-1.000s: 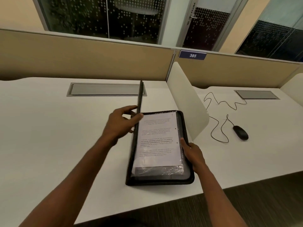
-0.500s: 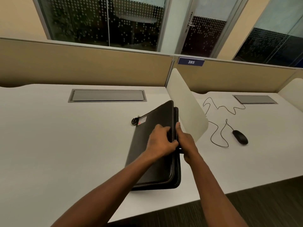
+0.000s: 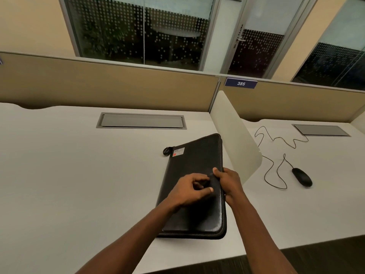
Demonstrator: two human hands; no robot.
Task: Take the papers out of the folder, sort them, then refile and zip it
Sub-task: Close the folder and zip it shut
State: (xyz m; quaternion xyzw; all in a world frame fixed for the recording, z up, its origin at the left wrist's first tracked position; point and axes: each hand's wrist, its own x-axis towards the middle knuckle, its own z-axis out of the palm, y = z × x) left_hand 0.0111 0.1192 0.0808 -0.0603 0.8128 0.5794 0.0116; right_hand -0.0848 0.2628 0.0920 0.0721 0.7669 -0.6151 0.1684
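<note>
A black leather zip folder lies closed and flat on the white desk, with a small sticker near its far left corner. The papers are hidden inside it. My left hand rests on the cover with its fingers curled loosely, holding nothing. My right hand grips the folder's right edge, thumb on top of the cover. A small black zip pull or loop lies on the desk at the folder's far left corner.
A white curved divider stands just right of the folder. Beyond it lie a black mouse and its looping cable. A grey cable hatch is set in the desk behind. The desk's front edge runs below the folder.
The folder's cover, held upright by my left hand a second ago with the papers showing, has been swung down shut. Both hands have come together at the right edge.
</note>
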